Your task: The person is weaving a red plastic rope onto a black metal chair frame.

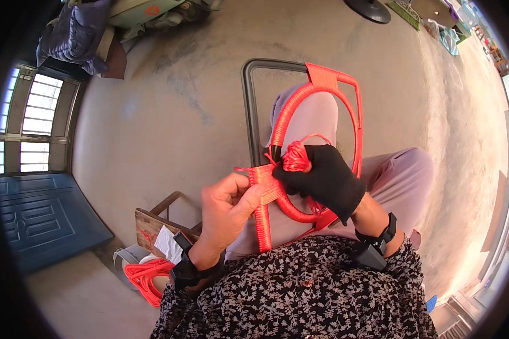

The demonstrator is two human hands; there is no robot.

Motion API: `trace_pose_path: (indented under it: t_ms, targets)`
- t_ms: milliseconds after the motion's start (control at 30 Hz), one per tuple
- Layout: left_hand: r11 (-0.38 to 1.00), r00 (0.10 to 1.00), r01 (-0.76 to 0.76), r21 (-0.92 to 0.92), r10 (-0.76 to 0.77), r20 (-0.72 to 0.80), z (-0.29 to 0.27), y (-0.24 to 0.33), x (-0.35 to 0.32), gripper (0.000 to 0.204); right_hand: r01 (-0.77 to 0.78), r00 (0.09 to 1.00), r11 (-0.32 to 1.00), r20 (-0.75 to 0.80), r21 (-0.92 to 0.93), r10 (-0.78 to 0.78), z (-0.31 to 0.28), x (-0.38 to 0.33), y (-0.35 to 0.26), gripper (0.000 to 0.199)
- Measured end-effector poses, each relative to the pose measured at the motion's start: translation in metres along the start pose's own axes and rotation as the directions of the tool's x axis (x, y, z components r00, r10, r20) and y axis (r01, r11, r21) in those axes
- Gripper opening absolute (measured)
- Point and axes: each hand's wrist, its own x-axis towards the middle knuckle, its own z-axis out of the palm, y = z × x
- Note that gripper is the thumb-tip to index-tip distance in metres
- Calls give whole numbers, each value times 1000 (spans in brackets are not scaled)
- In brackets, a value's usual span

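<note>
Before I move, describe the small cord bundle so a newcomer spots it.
Find the frame over the lilac trousers. Near its middle, the black-gloved right hand holds the cord bundle. Unlike the tight red wrapping nearby, it is a bunched clump.

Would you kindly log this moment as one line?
left hand: touching red wrapping; right hand: gloved, holding red cord bundle; frame: partly wrapped

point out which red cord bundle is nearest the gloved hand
The small bundle, held in the black-gloved right hand; the larger looped bundle lies apart at lower left.
</note>
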Motion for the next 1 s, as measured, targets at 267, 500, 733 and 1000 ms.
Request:
trace_pose_path:
  t_ms: [267, 500, 733, 1000]
  targets:
    - [938, 981, -170, 302, 191, -40, 3, -28, -30, 15, 33, 986, 996, 165, -79, -20, 14, -15, 11, 17]
    - [887, 953, -216, 409, 283, -110, 4, -37, -42, 11, 11, 978, 1000, 210, 1, -11, 24, -20, 18, 23]
    - [920, 949, -238, 311, 288, -126, 11, -37, -45, 11, -14, 971, 998, 239, 59, -1, 24, -25, 25, 19]
    - [986, 990, -141, 85, 141, -3, 9, -14, -21, 7, -157, 986, 884, 114, 440, 118, 13, -7, 11, 21]
